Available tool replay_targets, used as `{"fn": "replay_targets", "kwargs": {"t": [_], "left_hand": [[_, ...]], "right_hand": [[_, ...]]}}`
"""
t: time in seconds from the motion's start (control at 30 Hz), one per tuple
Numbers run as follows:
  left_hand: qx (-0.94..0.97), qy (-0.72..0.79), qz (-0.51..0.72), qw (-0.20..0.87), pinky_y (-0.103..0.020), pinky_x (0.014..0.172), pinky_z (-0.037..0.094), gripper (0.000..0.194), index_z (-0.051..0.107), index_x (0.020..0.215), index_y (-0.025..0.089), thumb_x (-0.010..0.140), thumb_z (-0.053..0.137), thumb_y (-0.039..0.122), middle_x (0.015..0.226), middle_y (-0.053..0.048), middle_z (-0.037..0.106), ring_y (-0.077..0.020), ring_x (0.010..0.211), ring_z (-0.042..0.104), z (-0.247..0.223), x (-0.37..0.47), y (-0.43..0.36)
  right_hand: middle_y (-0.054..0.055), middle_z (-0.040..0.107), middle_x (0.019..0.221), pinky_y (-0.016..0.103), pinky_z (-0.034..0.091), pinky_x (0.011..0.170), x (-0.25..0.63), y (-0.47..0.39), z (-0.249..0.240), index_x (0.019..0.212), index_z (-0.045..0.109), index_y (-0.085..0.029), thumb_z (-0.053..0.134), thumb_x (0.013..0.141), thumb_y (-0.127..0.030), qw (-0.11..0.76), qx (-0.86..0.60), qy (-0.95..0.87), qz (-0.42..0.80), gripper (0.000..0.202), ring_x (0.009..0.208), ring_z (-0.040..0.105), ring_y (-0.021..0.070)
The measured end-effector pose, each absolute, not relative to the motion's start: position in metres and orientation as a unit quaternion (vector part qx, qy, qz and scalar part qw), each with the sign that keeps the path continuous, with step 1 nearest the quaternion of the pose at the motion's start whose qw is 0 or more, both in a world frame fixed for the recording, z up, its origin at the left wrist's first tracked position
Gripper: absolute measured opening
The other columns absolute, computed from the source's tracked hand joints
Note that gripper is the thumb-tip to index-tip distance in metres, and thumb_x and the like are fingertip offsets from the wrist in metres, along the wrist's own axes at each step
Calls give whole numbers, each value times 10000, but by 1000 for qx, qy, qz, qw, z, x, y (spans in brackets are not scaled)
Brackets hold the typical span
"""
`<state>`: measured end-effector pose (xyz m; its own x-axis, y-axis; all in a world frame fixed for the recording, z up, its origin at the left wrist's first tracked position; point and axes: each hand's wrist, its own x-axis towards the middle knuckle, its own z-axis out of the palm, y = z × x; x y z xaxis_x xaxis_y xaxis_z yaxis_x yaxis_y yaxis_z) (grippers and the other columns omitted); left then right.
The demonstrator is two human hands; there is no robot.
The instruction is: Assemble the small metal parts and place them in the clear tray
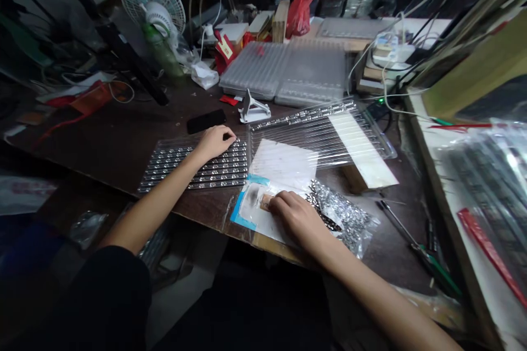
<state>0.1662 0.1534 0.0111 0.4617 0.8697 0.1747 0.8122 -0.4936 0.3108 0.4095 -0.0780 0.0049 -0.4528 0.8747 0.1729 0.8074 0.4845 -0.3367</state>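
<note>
My left hand (pixel 214 142) reaches over the upper right corner of a clear ribbed tray (pixel 164 144) filled with rows of small shiny metal parts (pixel 222 171). Thumb and forefinger are bent together at the end of a row; whatever is between them is too small to make out. On the white work sheet (pixel 284 159), edged with blue tape (pixel 242 219), rests my right hand (pixel 296 216). Its fingers are curled closed beside a small brown piece (pixel 265 202), and their tips are hidden. Loose metal parts spill from a clear plastic bag (pixel 354 225) right of that hand.
A second ribbed tray (pixel 296 131) lies behind, its back row holding metal parts, with a white strip (pixel 362 148) across it. A phone (pixel 206 120), a white stand (pixel 254 108) and stacked trays (pixel 284 68) are farther back. Tools (pixel 415 247) lie at right; a fan (pixel 152 0) stands back left.
</note>
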Motion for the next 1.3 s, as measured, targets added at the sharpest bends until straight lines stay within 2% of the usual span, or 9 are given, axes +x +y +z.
{"fn": "replay_targets", "kwargs": {"t": [0.2, 0.4, 0.53, 0.6, 0.67, 0.73, 0.97, 1.1, 1.3], "left_hand": [[854, 507, 109, 30, -396, 931, 482, 214, 747, 943, 210, 845, 565, 268, 1034, -74, 733, -272, 983, 658, 33, 174, 155], [883, 403, 213, 110, -346, 939, 479, 217, 747, 980, 196, 871, 566, 247, 1051, -59, 727, -224, 992, 648, 48, 263, 151], [885, 410, 207, 77, -384, 958, 462, 198, 738, 1006, 196, 866, 609, 249, 1038, -83, 702, -248, 1019, 608, 44, 320, 156], [890, 412, 186, 54, -403, 949, 460, 160, 738, 953, 190, 855, 638, 267, 1017, -99, 689, -269, 1018, 592, 40, 334, 160], [893, 413, 173, 42, -416, 936, 461, 116, 725, 885, 182, 848, 651, 263, 1004, -109, 681, -285, 1017, 582, 38, 340, 163], [892, 412, 179, 46, -420, 931, 463, 85, 698, 850, 175, 855, 639, 237, 1003, -109, 680, -283, 1018, 583, 38, 339, 163], [858, 355, 290, 231, -316, 844, 523, 112, 589, 993, 174, 890, 557, 203, 966, -50, 694, -177, 891, 655, 53, 299, 97], [828, 372, 279, 313, -309, 854, 530, 153, 614, 1011, 184, 893, 521, 212, 988, -54, 699, -181, 914, 657, 49, 259, 27], [788, 425, 279, 346, -311, 850, 540, 160, 674, 985, 205, 929, 535, 260, 1007, -51, 730, -197, 955, 675, 9, 226, -27]], "right_hand": [[97, 645, 969, 334, 456, 767, 401, -78, 13, 990, 658, -154, 538, 954, -98, 103, -488, -864, 70, 138, 868, 571, 221], [78, 665, 994, 305, 444, 775, 423, -75, 27, 1125, 664, -178, 523, 989, -214, 107, -519, -833, 155, 198, 891, 606, 194], [83, 688, 979, 304, 445, 789, 455, -79, 40, 1039, 712, -172, 674, 892, -343, 73, -576, -792, 187, 229, 929, 628, 224], [77, 697, 982, 293, 445, 771, 465, -82, 44, 1002, 725, -184, 711, 853, -321, 52, -588, -782, 203, 203, 912, 637, 221], [74, 705, 973, 280, 437, 741, 468, -84, 47, 937, 726, -183, 660, 875, -248, 35, -592, -777, 211, 112, 879, 642, 208], [82, 712, 947, 274, 423, 702, 467, -84, 48, 885, 714, -168, 579, 910, -188, 20, -597, -772, 216, 139, 842, 648, 200], [70, 725, 922, 264, 391, 654, 466, -84, 45, 924, 690, -178, 555, 935, -167, 50, -580, -780, 229, 136, 804, 656, 195], [92, 700, 975, 283, 412, 684, 462, -85, 43, 983, 697, -169, 637, 913, -267, 61, -574, -790, 207, 135, 860, 647, 223], [97, 710, 913, 294, 426, 656, 455, -84, 38, 890, 673, -173, 517, 959, -182, 22, -571, -792, 215, 170, 792, 657, 222]]}}
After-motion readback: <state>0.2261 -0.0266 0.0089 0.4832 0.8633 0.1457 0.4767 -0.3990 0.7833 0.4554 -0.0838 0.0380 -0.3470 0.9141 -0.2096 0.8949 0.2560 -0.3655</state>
